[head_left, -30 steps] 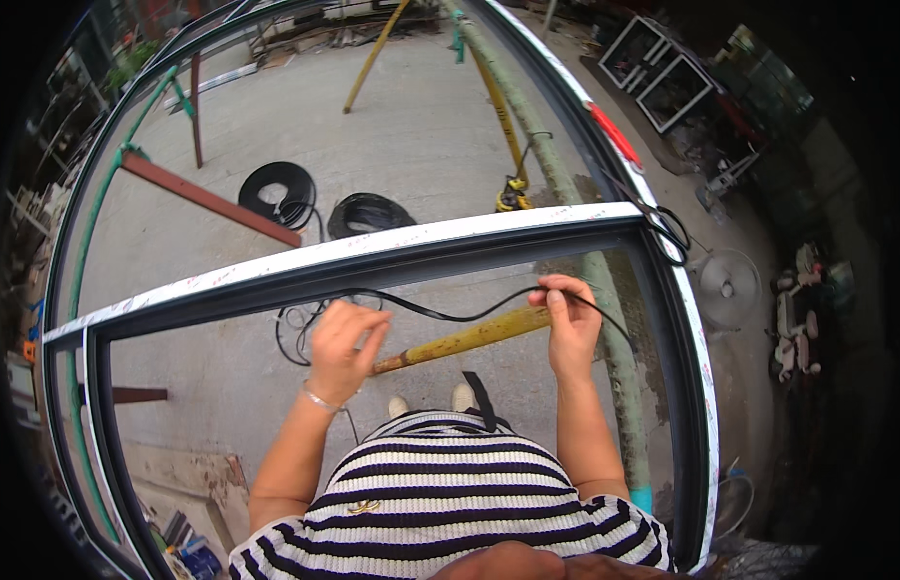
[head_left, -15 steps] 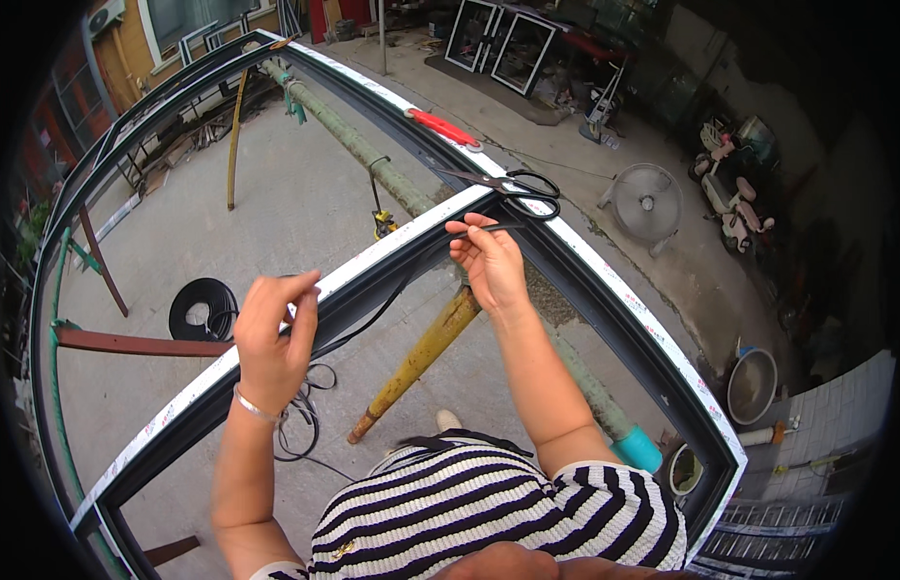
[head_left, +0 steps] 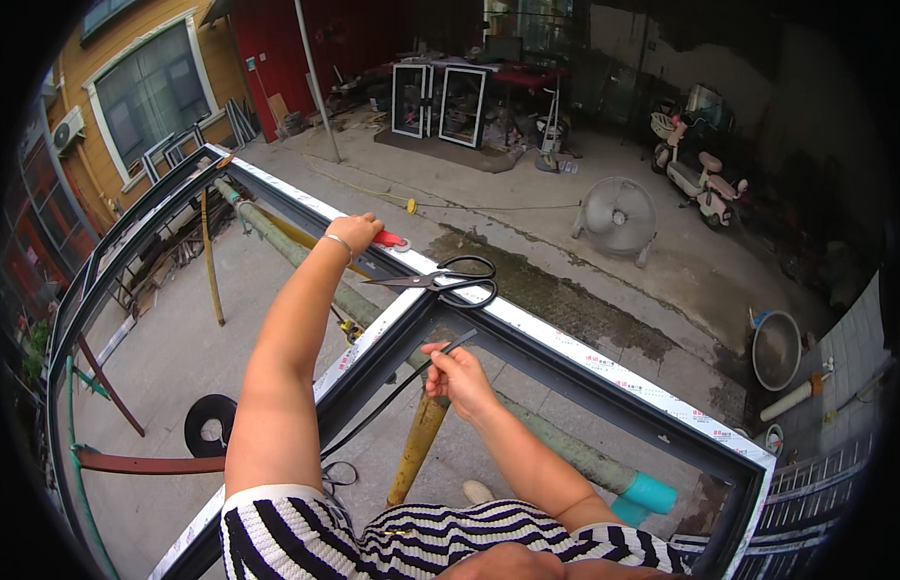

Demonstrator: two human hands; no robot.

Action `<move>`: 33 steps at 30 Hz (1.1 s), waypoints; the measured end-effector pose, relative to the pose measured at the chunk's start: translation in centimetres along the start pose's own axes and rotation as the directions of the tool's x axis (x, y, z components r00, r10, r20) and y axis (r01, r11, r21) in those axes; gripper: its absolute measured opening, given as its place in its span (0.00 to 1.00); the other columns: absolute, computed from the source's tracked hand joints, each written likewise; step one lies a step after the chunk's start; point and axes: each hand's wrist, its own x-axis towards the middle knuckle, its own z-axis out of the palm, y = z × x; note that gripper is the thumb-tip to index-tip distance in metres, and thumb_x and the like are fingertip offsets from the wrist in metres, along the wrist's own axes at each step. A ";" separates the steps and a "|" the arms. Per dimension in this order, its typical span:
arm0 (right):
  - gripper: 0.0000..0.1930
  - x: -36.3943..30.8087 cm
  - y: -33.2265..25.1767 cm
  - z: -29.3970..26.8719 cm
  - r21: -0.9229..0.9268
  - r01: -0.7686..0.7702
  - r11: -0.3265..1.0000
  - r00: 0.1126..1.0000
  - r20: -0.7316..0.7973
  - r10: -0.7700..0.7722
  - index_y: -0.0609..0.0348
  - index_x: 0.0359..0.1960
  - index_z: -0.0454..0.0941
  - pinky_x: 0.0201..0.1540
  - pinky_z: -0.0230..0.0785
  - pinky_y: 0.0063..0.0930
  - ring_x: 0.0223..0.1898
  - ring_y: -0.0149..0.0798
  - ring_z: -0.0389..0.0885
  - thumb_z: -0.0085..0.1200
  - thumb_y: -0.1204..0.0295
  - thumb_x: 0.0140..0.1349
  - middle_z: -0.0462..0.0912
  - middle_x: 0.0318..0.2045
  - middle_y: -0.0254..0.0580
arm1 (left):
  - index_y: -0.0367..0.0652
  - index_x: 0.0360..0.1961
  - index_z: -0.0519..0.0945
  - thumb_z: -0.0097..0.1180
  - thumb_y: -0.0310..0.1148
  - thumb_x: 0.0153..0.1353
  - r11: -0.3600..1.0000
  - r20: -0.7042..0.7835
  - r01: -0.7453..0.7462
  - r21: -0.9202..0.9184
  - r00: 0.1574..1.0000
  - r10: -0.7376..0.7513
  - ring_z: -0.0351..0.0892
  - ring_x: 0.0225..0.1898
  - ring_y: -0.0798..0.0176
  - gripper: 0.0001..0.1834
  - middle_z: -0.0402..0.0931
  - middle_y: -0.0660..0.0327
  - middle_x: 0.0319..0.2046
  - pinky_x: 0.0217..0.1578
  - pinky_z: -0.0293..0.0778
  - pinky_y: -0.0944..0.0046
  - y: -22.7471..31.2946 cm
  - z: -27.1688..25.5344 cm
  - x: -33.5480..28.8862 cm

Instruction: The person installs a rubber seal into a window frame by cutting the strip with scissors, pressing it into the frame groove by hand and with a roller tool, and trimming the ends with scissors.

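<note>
My left hand (head_left: 355,233) reaches far out and is closed round the red handle of a spline roller (head_left: 393,242) on the far rail; one wheel shows beside my fingers. My right hand (head_left: 456,379) pinches a black rubber strip (head_left: 461,341) near its end, inside the corner where two rails meet. The strip's tip sticks out past my fingers and its length trails down to the lower left. Black-handled scissors (head_left: 448,282) lie across the corner, between my hands. The large window frame (head_left: 605,364) is dark, with white film along its top faces.
A green pipe (head_left: 585,448) and a yellow post (head_left: 417,447) stand beneath the frame. A coil of black strip (head_left: 196,425) lies on the ground at left. Beyond the frame are a floor fan (head_left: 619,217), a scooter (head_left: 696,174) and small window sashes (head_left: 463,106).
My left hand has moved up and away to the far rail and taken hold of the spline roller. My right hand still pinches the strip. The view has tilted up.
</note>
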 end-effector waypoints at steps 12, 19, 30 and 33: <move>0.33 -1.0 -3.3 -0.7 0.324 -0.193 0.926 0.897 0.440 0.033 0.65 0.55 0.75 0.56 0.77 0.43 0.51 0.48 0.83 0.42 0.42 0.72 0.83 0.48 0.55 | 0.48 0.47 0.79 0.58 0.32 0.55 0.924 -0.769 -0.383 -0.013 0.595 0.235 0.81 0.37 0.62 0.16 0.79 0.64 0.49 0.34 0.76 0.62 8.2 -14.1 -18.6; 0.19 -4.5 -4.3 6.5 -0.023 -0.145 0.989 0.826 0.547 0.135 0.66 0.57 0.71 0.51 0.78 0.32 0.46 0.38 0.84 0.57 0.68 0.70 0.83 0.45 0.50 | 0.53 0.43 0.81 0.60 0.36 0.50 0.969 -0.777 -0.245 -0.032 0.616 0.130 0.74 0.38 0.68 0.16 0.76 0.72 0.46 0.34 0.70 0.69 18.4 -6.9 -29.6; 0.19 1.5 -9.0 8.3 -0.625 0.403 0.668 0.903 0.389 -0.181 0.64 0.59 0.67 0.35 0.71 0.25 0.32 0.31 0.78 0.53 0.71 0.70 0.82 0.38 0.42 | 0.42 0.47 0.83 0.61 0.30 0.62 0.618 -0.359 0.199 -0.760 0.665 -0.655 0.80 0.38 0.62 0.12 0.84 0.60 0.40 0.36 0.75 0.64 24.2 2.7 -44.4; 0.17 4.9 -8.3 6.2 -0.815 0.555 0.170 0.781 0.439 -0.445 0.67 0.57 0.67 0.39 0.72 0.26 0.34 0.33 0.80 0.53 0.71 0.71 0.84 0.37 0.44 | 0.39 0.48 0.81 0.55 0.37 0.71 -0.332 0.377 0.178 -0.926 0.451 -0.809 0.80 0.37 0.65 0.13 0.84 0.57 0.39 0.36 0.76 0.66 25.8 4.3 -46.2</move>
